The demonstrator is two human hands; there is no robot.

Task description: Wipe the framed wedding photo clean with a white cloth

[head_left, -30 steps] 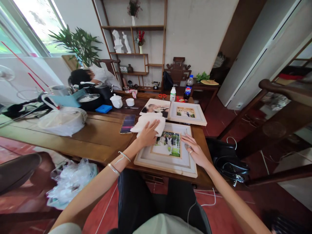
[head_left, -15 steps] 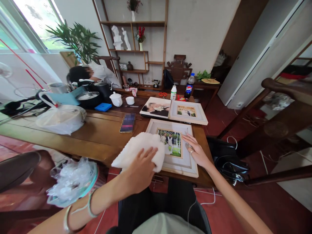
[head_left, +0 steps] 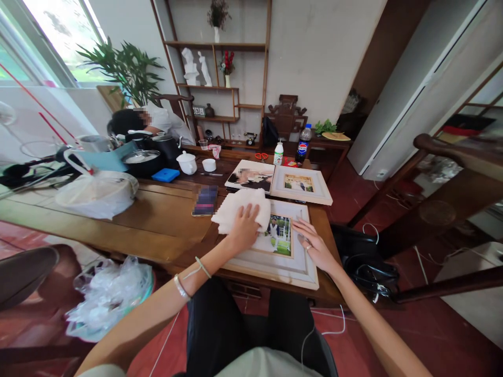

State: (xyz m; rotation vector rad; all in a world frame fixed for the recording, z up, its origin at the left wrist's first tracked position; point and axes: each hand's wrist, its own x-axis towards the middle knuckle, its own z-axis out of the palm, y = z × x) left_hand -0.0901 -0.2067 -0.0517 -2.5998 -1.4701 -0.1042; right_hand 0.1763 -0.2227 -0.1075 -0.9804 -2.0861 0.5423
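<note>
My left hand (head_left: 245,226) presses down on a folded white cloth (head_left: 238,207), its fingers spread over the top. The cloth lies across the upper left part of a white picture frame (head_left: 302,277) near the table's front edge. It hides the left side of the framed photo (head_left: 283,241), where a person outdoors on green grass shows. My right hand (head_left: 316,246) rests on the frame's right side with stretched fingers, the fingertips at the photo's right edge. A second framed photo (head_left: 301,184) and a photo panel (head_left: 249,175) lie just behind.
A phone (head_left: 205,200) lies left of the cloth. Farther back are a cola bottle (head_left: 303,144), a small white bottle (head_left: 278,153), red scissors (head_left: 261,155) and a white teapot (head_left: 186,163). A bagged container (head_left: 96,191) stands at left. Another person (head_left: 168,123) leans at the far side.
My left hand has moved the cloth forward, away from me, toward the frame's upper left corner. My right hand has stayed on the frame's right side.
</note>
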